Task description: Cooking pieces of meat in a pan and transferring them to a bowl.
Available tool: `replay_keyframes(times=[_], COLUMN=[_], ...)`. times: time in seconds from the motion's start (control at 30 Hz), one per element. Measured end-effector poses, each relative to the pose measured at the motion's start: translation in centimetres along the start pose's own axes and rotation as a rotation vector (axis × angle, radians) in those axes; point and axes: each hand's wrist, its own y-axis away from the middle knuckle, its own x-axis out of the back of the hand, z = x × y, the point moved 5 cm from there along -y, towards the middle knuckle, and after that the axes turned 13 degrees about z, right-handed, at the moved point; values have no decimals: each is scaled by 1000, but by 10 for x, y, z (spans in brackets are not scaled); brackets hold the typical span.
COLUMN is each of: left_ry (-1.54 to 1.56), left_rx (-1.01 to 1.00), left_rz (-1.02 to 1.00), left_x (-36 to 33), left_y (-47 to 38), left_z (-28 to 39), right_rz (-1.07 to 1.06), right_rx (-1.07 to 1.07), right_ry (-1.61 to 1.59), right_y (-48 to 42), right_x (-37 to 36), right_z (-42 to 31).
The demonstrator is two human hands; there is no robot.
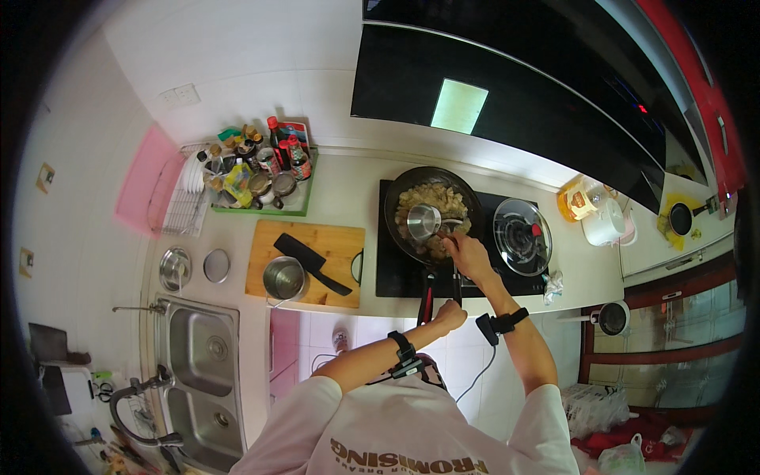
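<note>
A black frying pan point(393, 205) with pieces of cooked food point(436, 195) stands on the black cooktop point(389, 282). Over the food, my right hand point(469, 256) grips the handle of a small metal ladle point(423, 222), its bowl above the left part of the pan. My left hand point(451, 316) is closed around the black handle of a turner point(457, 288), whose head lies in the food. Beside that handle, the pan's black and red handle point(427, 297) points towards me, not held. A glass lid point(522, 237) with a red knob rests on the cooktop's right side.
Left of the cooktop, a wooden cutting board point(332, 237) bears a black cleaver point(300, 252) and a metal pot point(285, 279). Behind it is a green-edged tray point(261, 211) of sauce bottles and jars. A double sink point(202, 350) is at left. An oil bottle point(576, 202) stands at right, under the black range hood point(404, 71).
</note>
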Motion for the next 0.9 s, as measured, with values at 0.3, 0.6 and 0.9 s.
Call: replay_keyframes(times=[0.3,0.6,0.9], left_ry=[354,255,53], left_rx=[42,64,103], left_rz=[-88,-343,137], left_x=[-6,117,260], left_y=[9,96,167], left_z=[-31,8,-114], right_rz=[62,286,224], right_rx=[-169,-381,-300], right_ry=[-151,-404,-318], right_y=[30,69,66], right_x=[11,30,26], right_z=[31,36,31])
